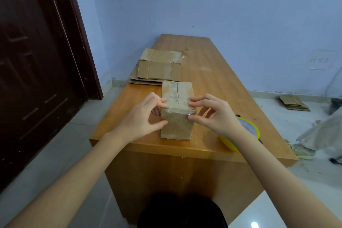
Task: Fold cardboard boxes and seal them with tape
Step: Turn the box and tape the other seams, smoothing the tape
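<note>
**Box pinched at both near top corners, close to table's front edge**

Standing upright near front edge of wooden table (218, 72), roughly centred L-R: folded cardboard box (176, 111). Sitting just short of that edge, w/ only a thin strip of bare wood in front. Long axis of top face running away from the wearer, toward the far wall; clear tape (177, 98) lying along the top seam and lapping over the near top edge onto the front face.

Gripping near-left top corner: left hand (142, 118), thumb pressing on front face, fingertips curled onto the top. Pinching near-right top corner: right hand (216, 114), thumb and forefinger closing on the tape end there, other fingers spread loose. Possibly a small shiny tab of tape at the thumb tip, view too soft to be sure.

Lying just behind the box, toward table's left edge and slightly overhanging it: stack of flat boxes (157, 68). Open wood stretching along the right side and far end. Sitting at front-right corner, partly hidden by right wrist: yellow tape roll (249, 129), close to the edge.

Lying on floor to the right, well apart: more flat cardboard (294, 102).
</note>
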A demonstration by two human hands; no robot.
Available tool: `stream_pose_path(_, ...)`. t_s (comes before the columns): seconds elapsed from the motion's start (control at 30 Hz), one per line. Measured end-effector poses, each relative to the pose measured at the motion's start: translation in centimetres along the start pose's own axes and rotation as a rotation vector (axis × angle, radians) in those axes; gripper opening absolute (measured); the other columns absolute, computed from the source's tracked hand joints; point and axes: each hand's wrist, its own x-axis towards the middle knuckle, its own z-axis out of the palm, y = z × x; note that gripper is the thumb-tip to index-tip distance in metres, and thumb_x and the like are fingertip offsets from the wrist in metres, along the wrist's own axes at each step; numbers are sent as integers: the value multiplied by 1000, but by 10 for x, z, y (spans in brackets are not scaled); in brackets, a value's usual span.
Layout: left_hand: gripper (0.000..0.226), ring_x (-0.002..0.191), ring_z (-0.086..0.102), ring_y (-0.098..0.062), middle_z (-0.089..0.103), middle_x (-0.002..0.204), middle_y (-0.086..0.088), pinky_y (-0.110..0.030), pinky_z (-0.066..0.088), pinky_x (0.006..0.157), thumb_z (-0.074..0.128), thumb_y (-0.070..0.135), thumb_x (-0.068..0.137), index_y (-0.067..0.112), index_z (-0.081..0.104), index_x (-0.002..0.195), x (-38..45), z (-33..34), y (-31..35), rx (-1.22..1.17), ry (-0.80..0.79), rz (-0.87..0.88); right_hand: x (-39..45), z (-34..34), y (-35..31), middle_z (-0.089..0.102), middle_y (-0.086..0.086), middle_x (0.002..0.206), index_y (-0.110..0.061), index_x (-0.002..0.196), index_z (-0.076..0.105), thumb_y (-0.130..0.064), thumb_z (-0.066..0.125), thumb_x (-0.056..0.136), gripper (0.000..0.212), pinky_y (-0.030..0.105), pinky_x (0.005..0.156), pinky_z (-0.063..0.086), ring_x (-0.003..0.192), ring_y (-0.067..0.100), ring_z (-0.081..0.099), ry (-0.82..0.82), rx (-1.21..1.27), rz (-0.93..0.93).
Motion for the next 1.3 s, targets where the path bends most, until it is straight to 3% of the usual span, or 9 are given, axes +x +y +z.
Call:
stream_pose_path(0.17,49,94,49,12,46,120,3,-20,48,77,81,23,72,12,54,111,-2,3,-4,28,3,23,-5,12,3,57,-10,120,-22,107,66,-23,81,72,38,19,61,50,65,10,60,51,161,27)
stream_pose_path(0.3,41,105,44,18,48,117,-2,-10,45,83,76,22,76,8,55,108,-1,5,-5,-58,31,13,-9,12,5,50,-11,127,-28,114,57,-29,81,71,49,17,62,49,67,13,60,-28,140,18)
stream_pose_path(0.4,28,102,50,7,50,116,-3,-16,46,86,67,20,83,9,56,106,-1,9,-7,-123,75,-7,-7,12,3,53,-13,122,-29,109,60,-34,74,76,36,14,62,46,67,9,58,16,184,35)
stream_pose_path(0.53,38,99,52,-4,44,122,5,-18,47,87,72,21,81,23,50,112,-5,8,-10,-102,-1,-20,-9,11,5,51,-9,126,-23,113,60,-19,75,80,37,19,61,49,67,11,59,-35,190,43)
stream_pose_path(0.67,34,104,52,1,51,108,2,-16,45,84,41,47,94,17,56,100,0,5,0,-207,40,-64,-4,-3,-9,55,-16,117,-26,105,67,-53,61,84,35,25,68,49,67,13,60,-83,202,184)
stream_pose_path(0.77,57,73,50,-10,48,81,-1,-23,44,63,26,53,96,7,55,82,11,8,17,-119,159,-121,12,-4,-25,54,-10,93,-27,86,68,-74,40,80,55,43,76,51,67,13,60,-52,97,324)
stream_pose_path(0.9,35,59,47,-5,47,76,8,-15,39,50,47,48,86,16,48,74,19,12,26,119,246,-81,15,11,-31,56,-9,90,-21,77,55,-66,59,73,45,34,61,48,64,9,51,62,-217,225)
stream_pose_path(1.1,42,83,50,1,59,95,-9,-9,44,62,58,44,85,2,57,86,8,18,8,71,245,9,3,25,-21,57,-10,101,-19,88,54,-58,63,76,41,33,58,49,61,7,50,144,-164,160)
stream_pose_path(1.3,41,84,54,-3,58,112,-12,-12,47,68,62,41,85,4,55,100,-2,23,-1,45,222,38,-11,29,-16,48,-18,116,-18,103,54,-43,67,83,35,35,59,53,61,8,56,133,-147,102)
